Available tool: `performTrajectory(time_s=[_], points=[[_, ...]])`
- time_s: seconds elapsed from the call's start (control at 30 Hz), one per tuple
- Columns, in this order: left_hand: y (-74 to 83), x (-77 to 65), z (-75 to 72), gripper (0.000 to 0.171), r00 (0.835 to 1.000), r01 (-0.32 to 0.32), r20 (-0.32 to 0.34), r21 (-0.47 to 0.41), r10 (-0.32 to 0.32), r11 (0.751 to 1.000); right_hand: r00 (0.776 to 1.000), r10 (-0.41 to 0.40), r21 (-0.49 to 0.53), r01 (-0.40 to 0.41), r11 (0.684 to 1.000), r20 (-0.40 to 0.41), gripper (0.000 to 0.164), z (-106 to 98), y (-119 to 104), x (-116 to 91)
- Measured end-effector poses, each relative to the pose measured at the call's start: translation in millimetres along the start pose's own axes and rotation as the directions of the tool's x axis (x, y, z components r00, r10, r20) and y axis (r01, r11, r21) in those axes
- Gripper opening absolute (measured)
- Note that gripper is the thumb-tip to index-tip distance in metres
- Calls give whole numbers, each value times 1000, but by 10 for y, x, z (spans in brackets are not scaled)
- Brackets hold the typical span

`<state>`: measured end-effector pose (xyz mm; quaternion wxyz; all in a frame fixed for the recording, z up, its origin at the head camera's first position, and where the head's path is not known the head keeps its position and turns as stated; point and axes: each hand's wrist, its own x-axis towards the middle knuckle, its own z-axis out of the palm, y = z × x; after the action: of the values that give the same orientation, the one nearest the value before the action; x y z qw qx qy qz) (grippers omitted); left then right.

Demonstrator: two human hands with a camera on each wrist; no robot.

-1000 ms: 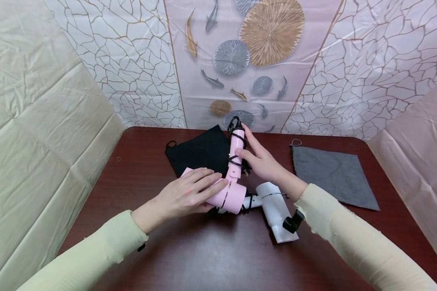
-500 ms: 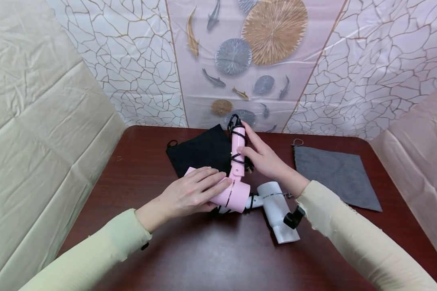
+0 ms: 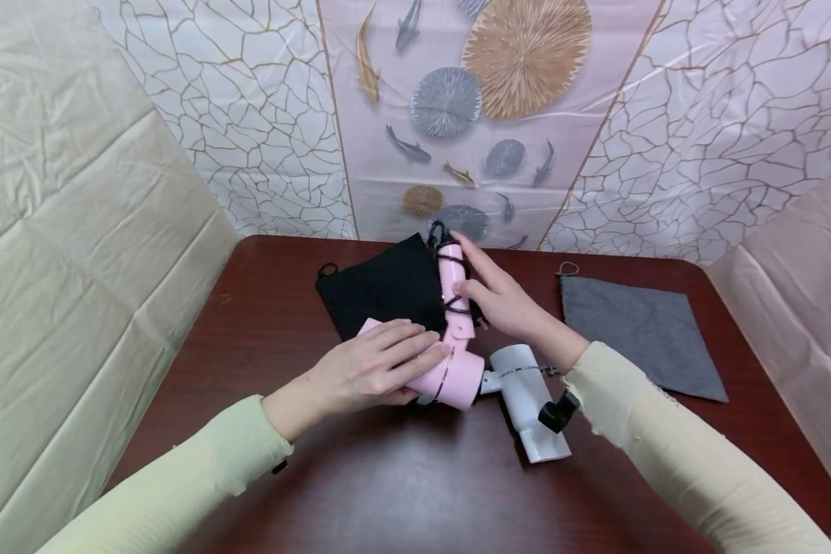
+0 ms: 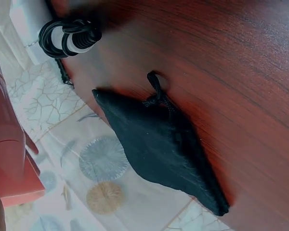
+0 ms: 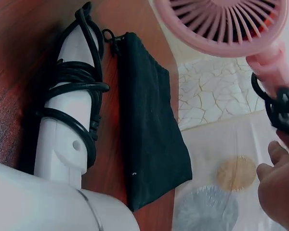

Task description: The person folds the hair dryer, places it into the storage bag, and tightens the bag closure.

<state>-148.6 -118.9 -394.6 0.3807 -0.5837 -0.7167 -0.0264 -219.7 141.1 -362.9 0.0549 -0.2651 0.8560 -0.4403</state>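
Against patterned cloth (image 3: 263, 115), working over a dark red table (image 3: 388, 492). Head view: holding the pink hair dryer (image 3: 460, 378), curving fingers of the left hand (image 3: 363, 365) side by side over its barrel, pinching its handle with thumb and fingers of the right hand (image 3: 505, 304). Swinging its far end leftward since a second ago (hiding more of the white hair dryer (image 3: 524, 396)), seemingly reorienting rather than releasing. Left wrist view: showing the black pouch (image 4: 154, 139), not finger spread. Right wrist view: showing its grille (image 5: 225, 24) raised off the table.

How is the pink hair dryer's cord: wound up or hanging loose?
Wound up: in the head view, the black cord loops around the handle of the pink hair dryer.
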Motion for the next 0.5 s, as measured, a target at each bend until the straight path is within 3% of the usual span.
performTrajectory(time_s=[0.17, 0.27, 0.5], points=[[-54, 62, -39, 71, 1000, -15, 17, -4, 15, 1000, 996, -37, -49, 41, 998, 76, 67, 11, -83, 29], [-87, 73, -81, 75, 1000, -8, 30, -16, 9, 1000, 996, -53, -67, 58, 996, 66, 67, -23, -87, 9], [-117, 82, -108, 72, 997, -31, 69, -20, 33, 999, 979, -203, -116, 201, 973, -3, 70, -49, -100, -76]])
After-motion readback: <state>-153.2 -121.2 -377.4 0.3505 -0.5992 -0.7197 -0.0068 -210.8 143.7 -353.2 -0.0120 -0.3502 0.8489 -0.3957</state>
